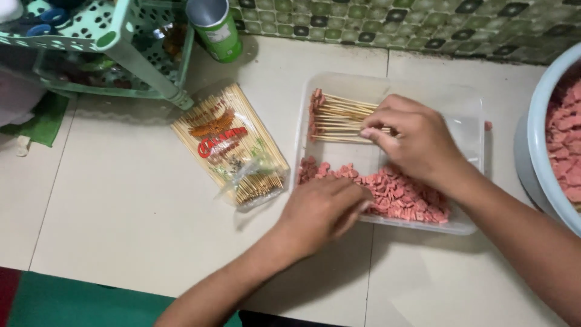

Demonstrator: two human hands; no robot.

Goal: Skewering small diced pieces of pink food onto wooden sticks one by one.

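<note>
Our right hand (pixel 417 142) pinches the skewers (pixel 339 118) at their bare ends in the tray (pixel 472 103); stiff, light. Left hand (pixel 321 209) curls over soft, slippery sausage pieces (pixel 405 197); grip hidden.

Home kitchen floor: pale floor tiles (pixel 121 206), green patterned wall tiles (pixel 387 24) beyond fingers, plastic storage rack (pixel 115 36) far left of fingers, food tray (pixel 466 109) under fingers.
</note>
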